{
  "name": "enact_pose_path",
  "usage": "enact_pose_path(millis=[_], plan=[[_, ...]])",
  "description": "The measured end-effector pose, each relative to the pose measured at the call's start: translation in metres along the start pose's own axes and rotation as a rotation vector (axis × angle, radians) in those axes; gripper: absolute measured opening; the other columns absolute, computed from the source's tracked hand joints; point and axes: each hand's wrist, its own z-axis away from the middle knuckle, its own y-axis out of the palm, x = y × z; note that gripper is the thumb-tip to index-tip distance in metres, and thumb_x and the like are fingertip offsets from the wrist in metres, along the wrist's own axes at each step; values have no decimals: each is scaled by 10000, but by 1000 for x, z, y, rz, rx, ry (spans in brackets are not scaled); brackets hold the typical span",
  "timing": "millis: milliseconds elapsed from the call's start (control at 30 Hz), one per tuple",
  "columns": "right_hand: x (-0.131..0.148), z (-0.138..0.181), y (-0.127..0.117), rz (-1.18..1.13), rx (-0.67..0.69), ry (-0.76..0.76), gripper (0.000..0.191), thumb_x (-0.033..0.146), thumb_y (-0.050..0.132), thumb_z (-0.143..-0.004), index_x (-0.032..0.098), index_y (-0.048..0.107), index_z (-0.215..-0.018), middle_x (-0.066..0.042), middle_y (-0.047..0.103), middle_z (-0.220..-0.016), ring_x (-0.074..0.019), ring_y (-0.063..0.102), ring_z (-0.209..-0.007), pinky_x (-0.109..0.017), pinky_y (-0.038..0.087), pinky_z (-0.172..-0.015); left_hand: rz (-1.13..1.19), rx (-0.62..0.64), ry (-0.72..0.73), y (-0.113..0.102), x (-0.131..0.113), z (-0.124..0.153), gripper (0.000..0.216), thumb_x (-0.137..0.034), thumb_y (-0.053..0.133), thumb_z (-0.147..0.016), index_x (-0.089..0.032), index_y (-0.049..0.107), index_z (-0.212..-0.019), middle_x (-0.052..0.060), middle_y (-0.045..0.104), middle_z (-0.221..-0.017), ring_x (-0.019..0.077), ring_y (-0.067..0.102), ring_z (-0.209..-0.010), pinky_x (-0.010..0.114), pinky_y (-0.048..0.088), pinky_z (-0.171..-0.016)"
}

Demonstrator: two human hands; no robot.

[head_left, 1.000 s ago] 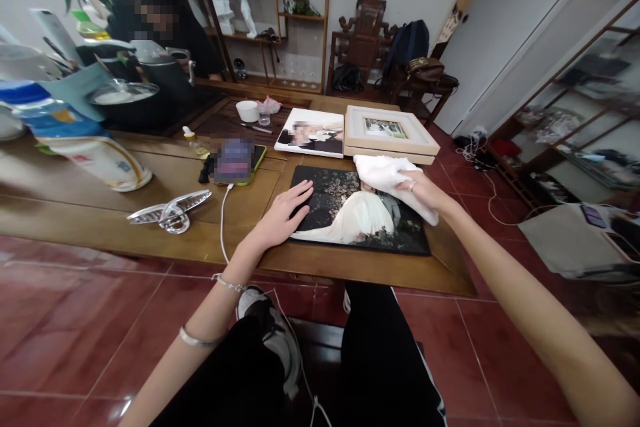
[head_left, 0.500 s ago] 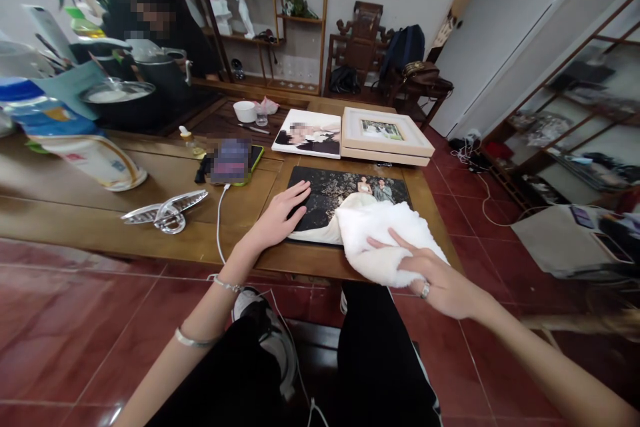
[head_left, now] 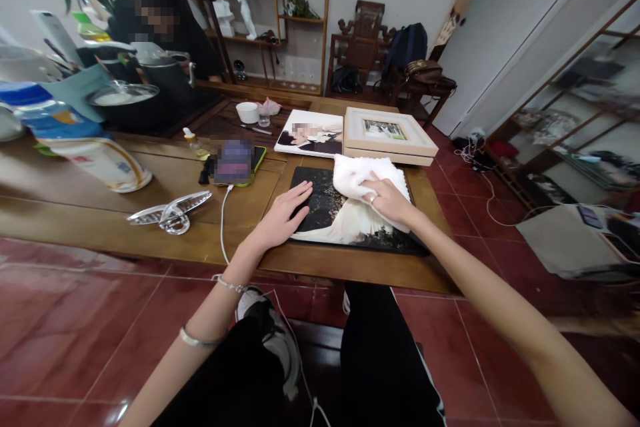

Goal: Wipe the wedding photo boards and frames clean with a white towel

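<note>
A dark frameless photo print (head_left: pixel 325 204) lies flat on the low wooden table (head_left: pixel 165 214) in front of me. My left hand (head_left: pixel 283 214) rests flat on its left edge, fingers spread. My right hand (head_left: pixel 387 200) presses a white cloth (head_left: pixel 357 174) onto the upper middle of the print. The cloth hides part of the picture.
Behind the print lie a second photo print (head_left: pixel 313 130) and a cream framed picture (head_left: pixel 387 130). To the left are a phone on a cable (head_left: pixel 235 160), a silver ornament (head_left: pixel 170 210), a lying bag (head_left: pixel 95 154) and pots. Another person sits at the far left (head_left: pixel 150 7).
My right hand has carried the cloth from the print's near right corner back up to its upper middle. My left hand has stayed put on the left edge.
</note>
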Motion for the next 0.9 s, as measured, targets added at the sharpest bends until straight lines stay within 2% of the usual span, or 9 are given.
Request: enact_pose_path(millis=[167, 300, 367, 467, 600, 667, 767, 833, 900], plan=[[38, 57, 10, 27, 133, -137, 392, 88, 416, -732, 235, 671, -992, -16, 527, -1382, -271, 329, -1379, -601, 232, -1113, 8, -2, -13, 0, -2, -1, 474, -325, 402, -939, -182, 459, -1388, 104, 415, -1472, 261, 338, -1384, 516, 263, -1136], [67, 94, 11, -26, 253, -285, 459, 60, 424, -681, 234, 653, -1039, -26, 570, -1338, -215, 292, -1398, -545, 77, -1179, 6, -3, -3, 0, -1, -1, 471, -313, 402, -938, -182, 462, -1386, 100, 414, -1473, 259, 336, -1385, 512, 269, -1135], [71, 100, 8, -54, 305, -311, 502, 56, 424, -671, 237, 638, -1088, -23, 549, -1360, -206, 311, -1389, -515, 68, -1187, 0, -4, 5, 1, -1, -1, 468, -307, 403, -938, -186, 462, -1385, 95, 411, -1475, 253, 335, -1387, 507, 273, -1136], [60, 88, 3, -51, 290, -244, 446, 77, 418, -713, 230, 658, -1056, -20, 530, -1380, -232, 355, -1367, -500, 175, -1170, -13, 6, -5, 1, 0, 0, 471, -301, 395, -941, -166, 456, -1388, 104, 406, -1478, 243, 325, -1392, 494, 268, -1140], [27, 42, 2, -8, 136, -108, 364, 126, 404, -776, 203, 691, -986, -38, 610, -1289, -303, 472, -1278, -558, 282, -1106, -12, 15, -9, 1, 1, 0, 476, -299, 394, -942, -140, 455, -1386, 120, 406, -1475, 242, 318, -1395, 487, 265, -1141], [11, 14, 4, 1, 43, -75, 353, 133, 392, -791, 202, 698, -953, -31, 659, -1211, -299, 552, -1189, -557, 273, -1109, -9, 11, -6, 1, 1, 0, 473, -296, 398, -940, -158, 452, -1389, 111, 404, -1478, 242, 319, -1395, 494, 266, -1138], [-3, -18, 8, 19, -66, -27, 370, 141, 380, -805, 217, 688, -995, -14, 669, -1194, -284, 574, -1154, -548, 265, -1113, -5, 11, -3, 1, 1, 0, 467, -293, 398, -941, -184, 449, -1392, 97, 403, -1481, 242, 320, -1394, 502, 266, -1134], [-1, -25, 13, 37, -85, -21, 389, 138, 375, -807, 212, 677, -1041, -22, 642, -1242, -289, 545, -1195, -560, 226, -1125, -1, 11, -2, 1, 1, 0, 466, -297, 397, -942, -186, 452, -1391, 95, 406, -1480, 241, 319, -1395, 497, 264, -1136], [8, -18, 19, 60, -56, -52, 408, 119, 374, -800, 200, 668, -1071, -36, 604, -1298, -297, 485, -1262, -580, 175, -1138, 4, 8, -6, 1, 1, 0, 469, -303, 397, -942, -169, 457, -1387, 104, 408, -1477, 244, 320, -1394, 486, 260, -1142]])
